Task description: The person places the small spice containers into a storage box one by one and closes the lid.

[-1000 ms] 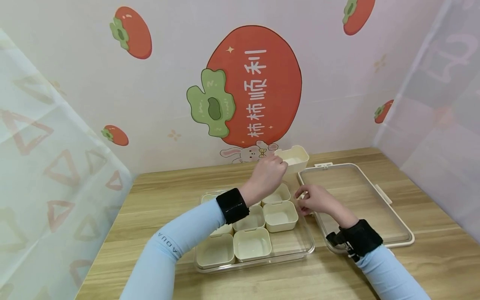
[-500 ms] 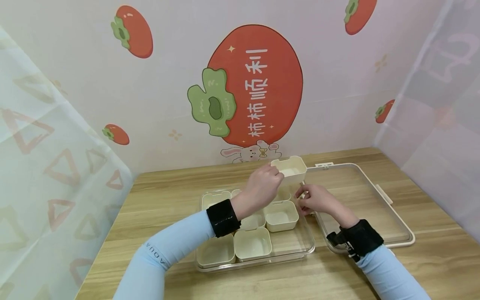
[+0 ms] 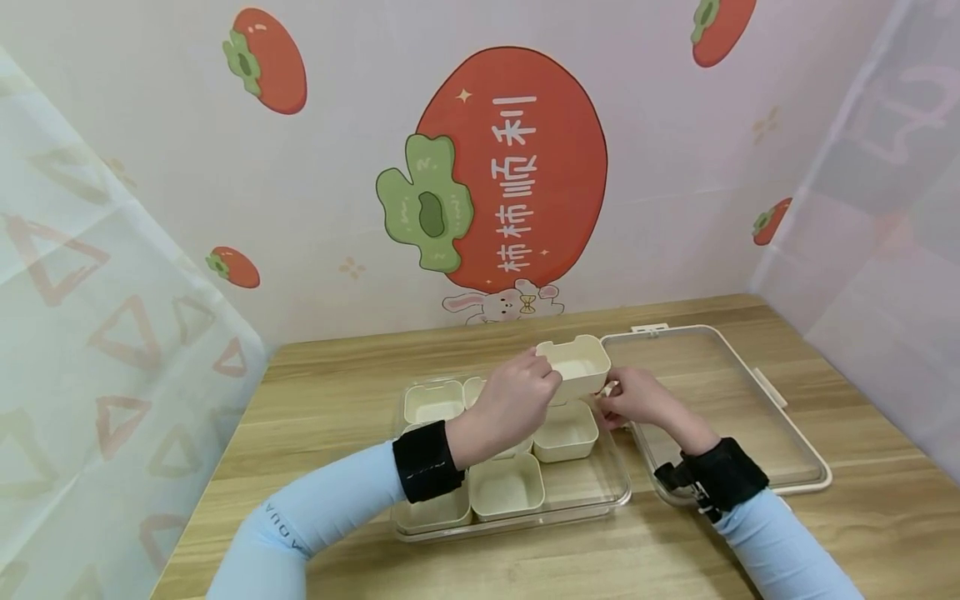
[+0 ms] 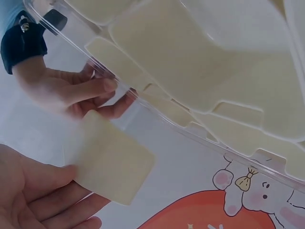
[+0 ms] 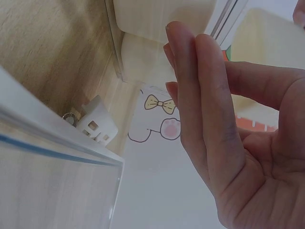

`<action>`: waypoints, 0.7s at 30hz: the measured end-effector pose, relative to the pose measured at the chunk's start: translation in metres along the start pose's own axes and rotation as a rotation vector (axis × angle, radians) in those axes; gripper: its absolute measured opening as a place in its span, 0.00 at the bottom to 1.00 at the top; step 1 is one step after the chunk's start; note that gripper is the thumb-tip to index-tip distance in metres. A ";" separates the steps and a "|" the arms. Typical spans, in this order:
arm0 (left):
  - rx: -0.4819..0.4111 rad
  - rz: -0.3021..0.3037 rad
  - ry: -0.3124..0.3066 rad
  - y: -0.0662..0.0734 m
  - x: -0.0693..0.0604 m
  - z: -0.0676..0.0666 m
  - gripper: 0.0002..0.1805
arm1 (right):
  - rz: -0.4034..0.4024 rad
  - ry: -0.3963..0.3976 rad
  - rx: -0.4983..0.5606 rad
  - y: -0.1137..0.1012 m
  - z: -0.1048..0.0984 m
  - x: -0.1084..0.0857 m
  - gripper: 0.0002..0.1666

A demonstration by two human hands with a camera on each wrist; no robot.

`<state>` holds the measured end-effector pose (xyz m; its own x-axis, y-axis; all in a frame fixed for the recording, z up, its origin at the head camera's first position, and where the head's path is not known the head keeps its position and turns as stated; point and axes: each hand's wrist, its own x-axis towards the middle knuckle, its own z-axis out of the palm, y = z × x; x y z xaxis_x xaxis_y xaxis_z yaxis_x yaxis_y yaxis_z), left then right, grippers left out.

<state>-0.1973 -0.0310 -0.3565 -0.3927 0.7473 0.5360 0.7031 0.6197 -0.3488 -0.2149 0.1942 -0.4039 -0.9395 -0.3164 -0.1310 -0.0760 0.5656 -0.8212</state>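
Observation:
My left hand (image 3: 504, 405) pinches a small cream plastic box (image 3: 579, 379) by its left wall. It holds the box, upper side facing up, over the back right part of a clear tray (image 3: 525, 525). In the left wrist view the held box (image 4: 119, 162) shows its plain outside by the fingers. Several matching cream boxes (image 3: 507, 487) sit in the tray; my left hand and the held box hide some. My right hand (image 3: 637, 398) is at the tray's right edge, its fingers nearly straight in the right wrist view and seeming to touch the rim.
To the right of the tray lies a clear lid (image 3: 720, 408) with a cream frame and side clips. All of this stands on a wooden table (image 3: 330, 375), backed by a wall sheet (image 3: 322, 192) printed with persimmons and a rabbit.
My left hand has brought the box down and slightly left, from above the tray's back right corner to just over the boxes there. My right hand has hardly moved.

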 end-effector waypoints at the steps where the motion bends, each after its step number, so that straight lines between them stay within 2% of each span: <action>1: 0.002 0.005 0.010 0.001 -0.002 -0.002 0.10 | 0.000 0.001 0.004 0.000 0.000 0.000 0.11; 7: 0.009 0.036 0.043 0.006 -0.010 -0.011 0.10 | 0.002 0.008 0.032 0.001 0.001 0.000 0.15; 16: 0.005 0.069 0.004 0.014 -0.021 -0.022 0.10 | 0.003 0.003 0.050 0.002 0.002 0.001 0.21; 21: -0.027 0.090 0.021 0.020 -0.030 -0.028 0.10 | -0.010 -0.004 0.023 0.000 0.001 0.000 0.21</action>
<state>-0.1547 -0.0473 -0.3579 -0.3149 0.7940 0.5199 0.7505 0.5437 -0.3757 -0.2150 0.1936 -0.4049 -0.9374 -0.3250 -0.1252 -0.0773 0.5448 -0.8350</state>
